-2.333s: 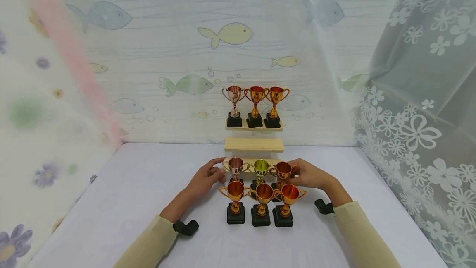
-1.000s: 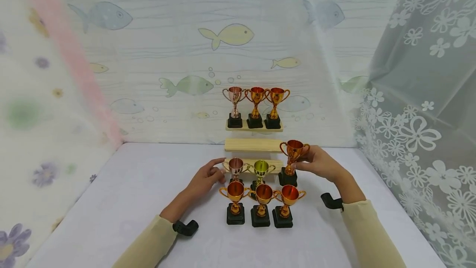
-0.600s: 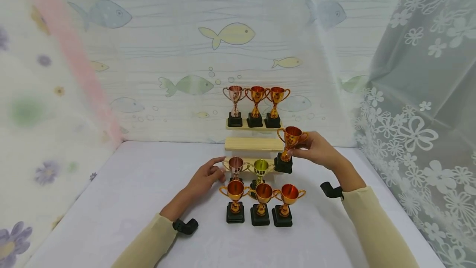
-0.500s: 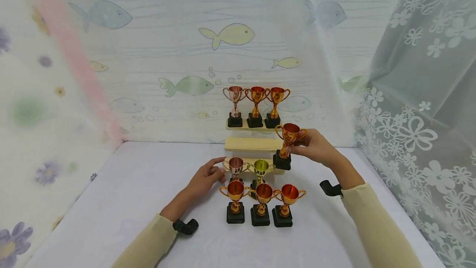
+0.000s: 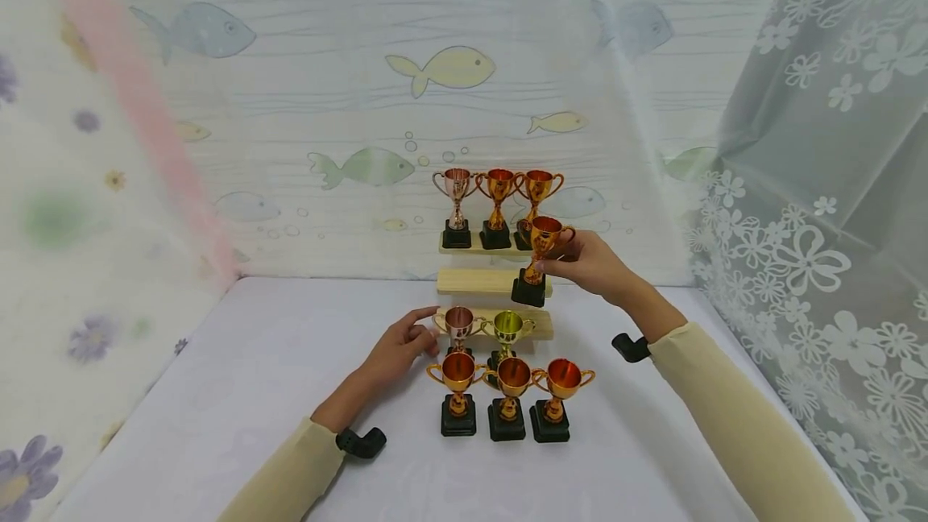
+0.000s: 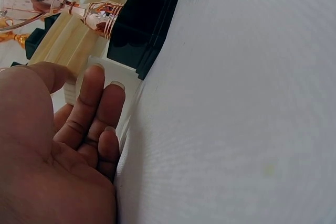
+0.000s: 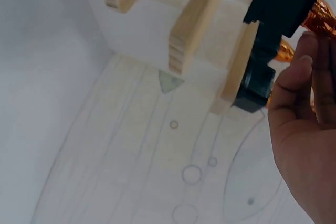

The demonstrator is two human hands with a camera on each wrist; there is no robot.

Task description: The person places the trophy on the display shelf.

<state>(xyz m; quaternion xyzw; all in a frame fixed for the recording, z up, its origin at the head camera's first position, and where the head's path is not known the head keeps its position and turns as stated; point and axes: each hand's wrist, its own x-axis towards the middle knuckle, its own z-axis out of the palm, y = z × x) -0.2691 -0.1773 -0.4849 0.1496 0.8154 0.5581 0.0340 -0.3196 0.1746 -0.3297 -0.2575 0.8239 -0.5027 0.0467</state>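
My right hand (image 5: 590,264) pinches an orange-gold trophy cup (image 5: 545,234) by its stem, tilted a little, in front of the right end of the bare middle plank (image 5: 474,281) of a wooden tiered shelf. Its black base (image 7: 283,3) shows in the right wrist view, close to the upper plank. My left hand (image 5: 399,349) lies at the left end of the lowest plank (image 5: 535,324), fingers loosely bent and holding no cup. Beside it stands a rose-coloured trophy (image 5: 459,322); its stem and dark base (image 6: 142,30) show in the left wrist view.
On the top plank stand a pink trophy (image 5: 457,184), an orange one (image 5: 497,192) and a gold one (image 5: 538,184), partly covered. A yellow-gold trophy (image 5: 509,327) and three orange-gold trophies, one at front right (image 5: 564,377), stand upright on the white tabletop (image 5: 348,457).
My right hand has lifted the orange-gold trophy from the back row's right end, first to the right, then up and left to the middle plank. My left hand stays where it was.
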